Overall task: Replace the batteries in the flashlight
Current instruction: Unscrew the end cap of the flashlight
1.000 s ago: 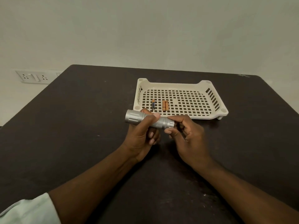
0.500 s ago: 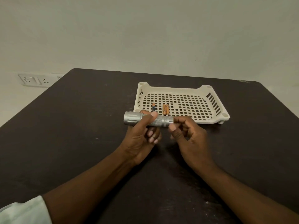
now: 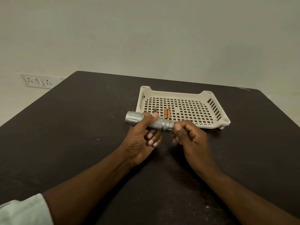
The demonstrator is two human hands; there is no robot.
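A dark table [image 3: 81, 143] bears a cream perforated tray [image 3: 211, 125]; above the table, in front of the tray, the left hand [image 3: 141, 140] wraps the silver flashlight [image 3: 146, 121] mid-barrel; the right hand [image 3: 190, 137] pinches its tail cap with curled fingers; three batteries [image 3: 167, 113] lie in the tray.

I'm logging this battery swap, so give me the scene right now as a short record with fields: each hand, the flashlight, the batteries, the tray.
left hand: grips the flashlight's barrel
right hand: pinches the flashlight's tail end
flashlight: silver, held above the table, head pointing left
batteries: two orange ones side by side, a third apart to their left, all in the tray
tray: cream, perforated, on the table beyond the hands
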